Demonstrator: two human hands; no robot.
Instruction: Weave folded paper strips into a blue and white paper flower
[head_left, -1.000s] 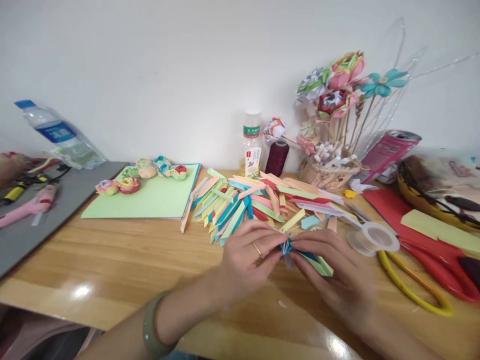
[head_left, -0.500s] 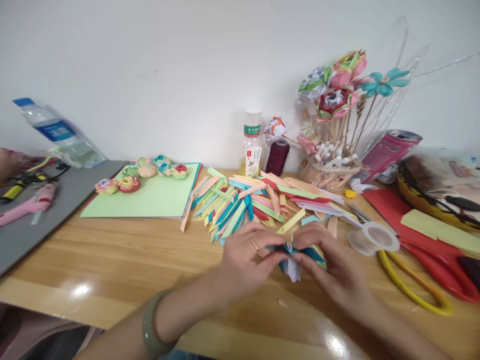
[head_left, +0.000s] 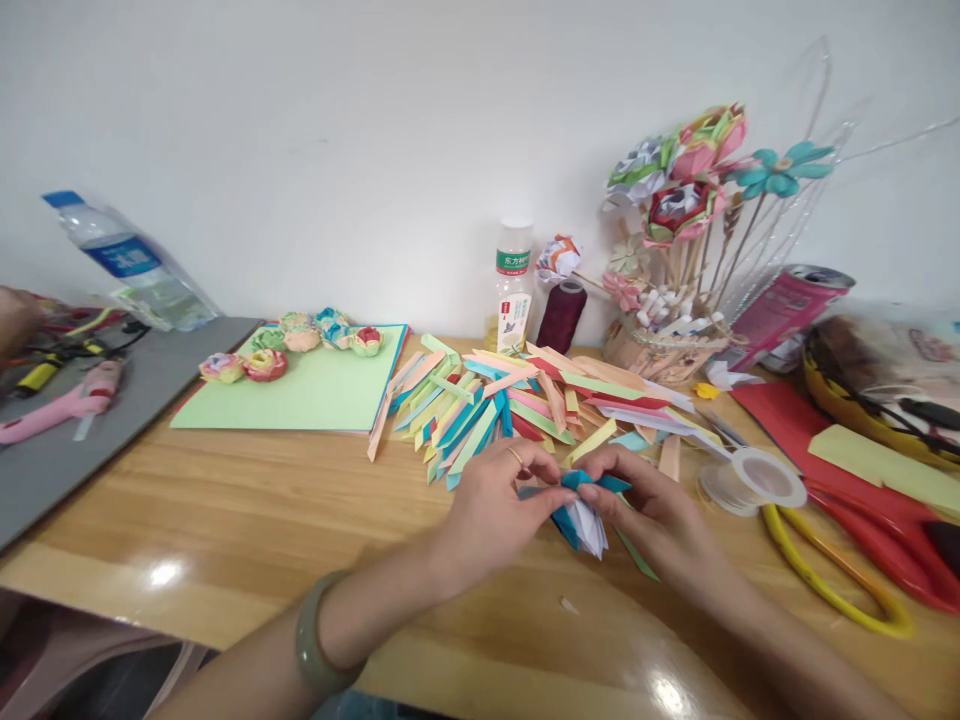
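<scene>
My left hand [head_left: 499, 500] and my right hand [head_left: 652, 515] meet over the wooden table [head_left: 247, 520], both pinching a small bundle of folded paper strips [head_left: 581, 515], blue on the outside with white and green showing. The left wrist wears a green bangle [head_left: 315, 635], and a ring sits on a left finger. Just behind the hands lies a heap of folded coloured paper strips [head_left: 510, 405].
A green paper stack [head_left: 315, 395] carries paper flowers [head_left: 259, 365]. At the back stand a small bottle [head_left: 510, 290], a dark thread spool [head_left: 562, 315] and a basket of paper flowers [head_left: 664, 345]. Tape roll [head_left: 754, 480], yellow-handled scissors [head_left: 825, 575], glue gun [head_left: 56, 405], water bottle [head_left: 127, 265].
The hands have turned and folded the strip bundle: its blue ends now point up and the white part hangs down. The view has shifted slightly.
</scene>
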